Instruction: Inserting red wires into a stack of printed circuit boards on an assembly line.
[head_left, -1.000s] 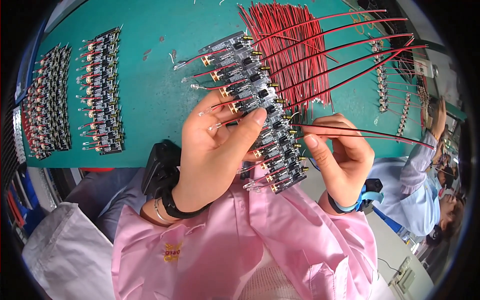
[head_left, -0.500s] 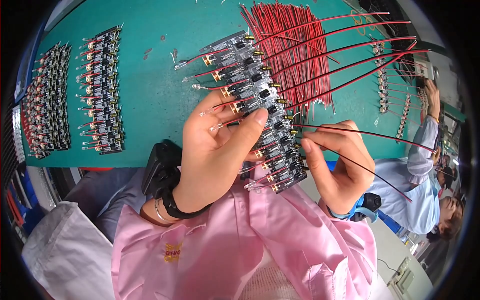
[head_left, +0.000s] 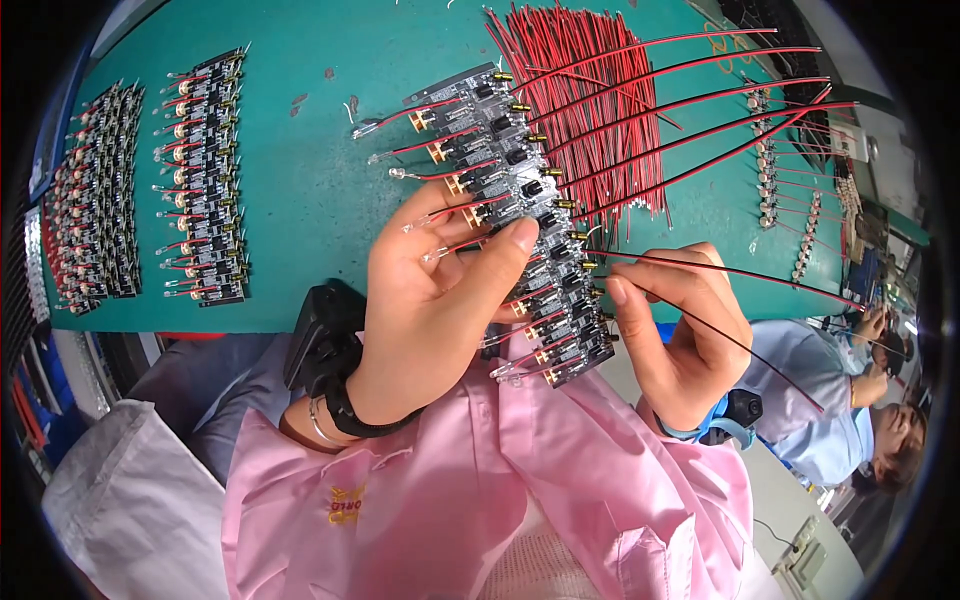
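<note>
Green tabletop lies partly beneath the circuit-board strip, held up between the left hand's thumb and fingers; the right hand pinches a thin dark wire beside its edge. Tilting could snag the long red-and-black wires; slack fingertips could misplace the pinched one.

With 12 o'clock pointing away from us, we hold a long black circuit-board strip over the flat green desk, slanting from 11 to 5 o'clock. Our bare left-hand grip meets it from 8 o'clock; our bare right-hand grip, at 4 o'clock, pinches a thin dark insulated wire beside its edge. Behind it, at 1 o'clock, lies a pile of straight red-and-black insulated wires. At 9 o'clock lies a column of black circuit boards, with denser board columns farther out.
</note>
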